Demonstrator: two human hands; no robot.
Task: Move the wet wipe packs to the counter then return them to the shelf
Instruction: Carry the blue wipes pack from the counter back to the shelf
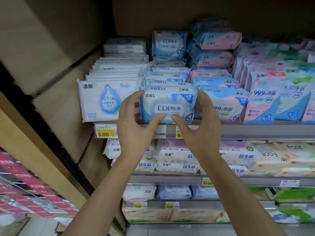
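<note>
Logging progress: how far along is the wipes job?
Done: nothing provable. In hand: left hand and right hand grip the front EDI pack at the shelf edge. Left: unclear whether it is leaving or returning; the row behind it sits shelved.

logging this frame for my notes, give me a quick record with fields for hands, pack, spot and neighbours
left hand: grips left edge of EDI pack, thumb at its lower front
right hand: grips the right edge, thumb at lower front
pack spot: upright, front of its row, at the shelf edge
neighbours: Lotion pack left, pink-blue pack right
counter: not in view
</note>
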